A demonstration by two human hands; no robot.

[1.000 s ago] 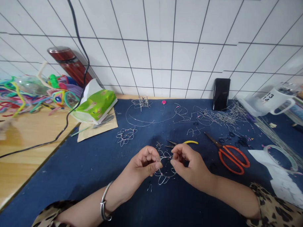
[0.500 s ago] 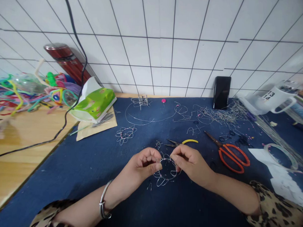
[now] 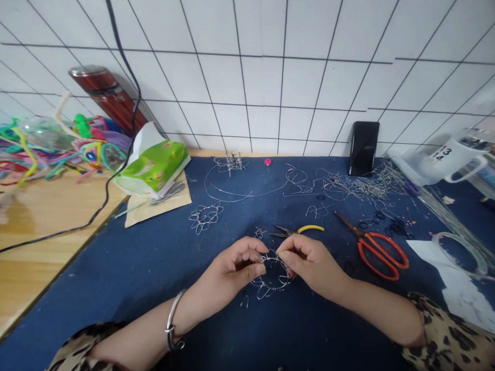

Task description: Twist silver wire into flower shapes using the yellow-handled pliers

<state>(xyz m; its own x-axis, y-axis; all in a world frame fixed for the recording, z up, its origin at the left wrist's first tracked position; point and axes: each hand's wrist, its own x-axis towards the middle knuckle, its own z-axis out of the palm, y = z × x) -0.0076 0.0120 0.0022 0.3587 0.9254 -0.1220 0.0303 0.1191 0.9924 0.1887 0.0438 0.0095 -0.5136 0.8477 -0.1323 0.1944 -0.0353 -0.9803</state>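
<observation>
Both hands meet over a blue cloth [image 3: 155, 269]. My left hand [image 3: 234, 269] pinches the left side of a small wire flower [image 3: 270, 281] made of silver loops. On its upper right side my right hand [image 3: 305, 260] is closed too, thumb and fingers pressed on the wire. The flower hangs just above the cloth between the two hands. A silver bangle circles my left wrist. Yellow-handled pliers [image 3: 300, 229] lie just beyond my right hand.
Orange scissors [image 3: 377, 249] lie to the right. Another wire flower [image 3: 205, 215], loose wire pieces [image 3: 353, 186] and a black phone [image 3: 363, 148] sit further back. At the left are a green tissue pack [image 3: 156, 169], coloured pipe cleaners [image 3: 49, 146], a black cable and a red flask.
My right hand has closed in on the wire flower's upper right edge, nearer my left hand. The view has tilted down slightly.
</observation>
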